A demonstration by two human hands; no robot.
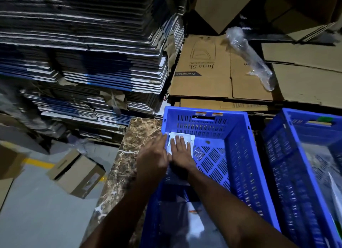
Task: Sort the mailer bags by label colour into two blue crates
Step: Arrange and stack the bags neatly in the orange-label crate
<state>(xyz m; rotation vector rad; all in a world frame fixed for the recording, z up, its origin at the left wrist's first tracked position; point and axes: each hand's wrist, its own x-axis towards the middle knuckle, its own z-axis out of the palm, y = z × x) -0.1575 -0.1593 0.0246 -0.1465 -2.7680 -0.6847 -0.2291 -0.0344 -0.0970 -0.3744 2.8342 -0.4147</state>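
Mailer bag (182,136) under both flat hands (166,155) in left blue crate (238,136).

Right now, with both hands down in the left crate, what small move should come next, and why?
Probably lift both hands away. The right hand lies flat on the white mailer bag, which already lies in the far-left corner of the left crate; the left hand rests beside it, so the bag looks placed.
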